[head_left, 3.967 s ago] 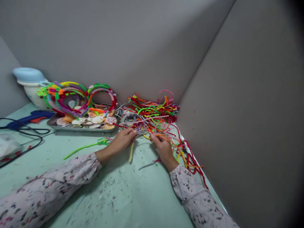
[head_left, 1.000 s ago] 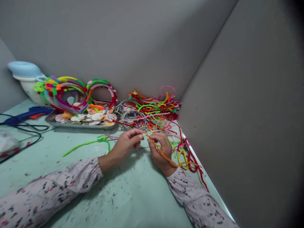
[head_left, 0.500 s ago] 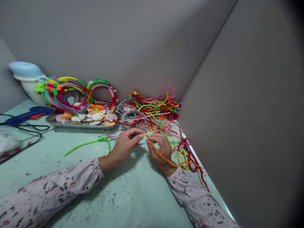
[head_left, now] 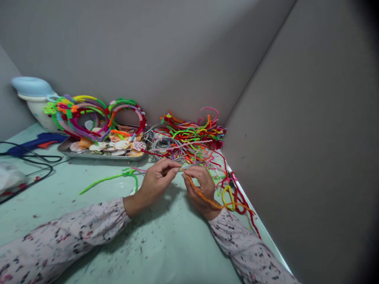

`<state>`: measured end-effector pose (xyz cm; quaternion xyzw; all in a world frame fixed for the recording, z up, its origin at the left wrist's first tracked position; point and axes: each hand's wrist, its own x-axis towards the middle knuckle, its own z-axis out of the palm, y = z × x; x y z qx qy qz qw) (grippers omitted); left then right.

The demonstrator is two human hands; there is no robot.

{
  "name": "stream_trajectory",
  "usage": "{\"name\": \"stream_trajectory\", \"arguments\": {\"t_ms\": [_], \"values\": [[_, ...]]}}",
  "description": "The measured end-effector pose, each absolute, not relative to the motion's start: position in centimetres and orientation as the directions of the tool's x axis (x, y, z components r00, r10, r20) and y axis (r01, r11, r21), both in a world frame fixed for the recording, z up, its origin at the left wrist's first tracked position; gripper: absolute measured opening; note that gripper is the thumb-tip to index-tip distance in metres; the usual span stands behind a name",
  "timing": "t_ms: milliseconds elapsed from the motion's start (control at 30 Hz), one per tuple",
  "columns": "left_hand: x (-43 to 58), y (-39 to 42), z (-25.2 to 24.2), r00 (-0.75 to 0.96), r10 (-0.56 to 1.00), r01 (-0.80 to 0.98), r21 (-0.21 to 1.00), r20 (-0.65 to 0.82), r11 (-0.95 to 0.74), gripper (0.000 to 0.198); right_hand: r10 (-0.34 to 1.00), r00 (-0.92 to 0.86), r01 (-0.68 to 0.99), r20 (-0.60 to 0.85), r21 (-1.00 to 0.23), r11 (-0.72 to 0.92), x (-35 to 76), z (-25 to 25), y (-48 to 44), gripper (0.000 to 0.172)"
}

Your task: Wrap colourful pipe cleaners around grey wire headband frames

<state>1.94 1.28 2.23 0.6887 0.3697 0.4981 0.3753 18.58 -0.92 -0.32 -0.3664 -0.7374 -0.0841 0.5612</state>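
Right hand point(head_left: 199, 187) raised just above the counter point(head_left: 166, 244), fingers curled and clamped on an orange pipe cleaner point(head_left: 207, 199) near its upper tip. Rest of that orange length trailing down across the palm and off to the right, past a yellow loop point(head_left: 228, 197) on the counter.

Left hand point(head_left: 155, 182) facing it, thumb and forefinger pinched together right at the orange tip. Too small to tell what exactly sits in that pinch; maybe a thin grey strip as well.

Both grips close to the tip, probably for fine control over a limp, fuzzy end, with wrists low for steadiness.

Loose pile of pipe cleaners point(head_left: 189, 136) just behind the hands, within easy reach. Tray point(head_left: 97, 156) of shells and wrapped hoops point(head_left: 94, 116) further left, green pipe cleaner point(head_left: 103, 180) lying alone, blue glue gun point(head_left: 35, 141) well apart at the left edge.
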Motion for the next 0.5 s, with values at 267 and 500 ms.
{"name": "stream_trajectory", "arguments": {"t_ms": [267,500], "values": [[2.02,0.85,2.67,0.219,0.861,0.138,0.859,0.460,-0.494,0.011,0.437,-0.130,0.632,0.890,-0.265,0.729,18.47,0.23,-1.19,0.016],[1.92,1.00,2.58,0.246,0.826,0.205,0.806,0.507,-0.556,0.015,0.436,-0.193,0.643,0.879,-0.222,0.733,18.67,-0.07,-0.91,0.019]]}}
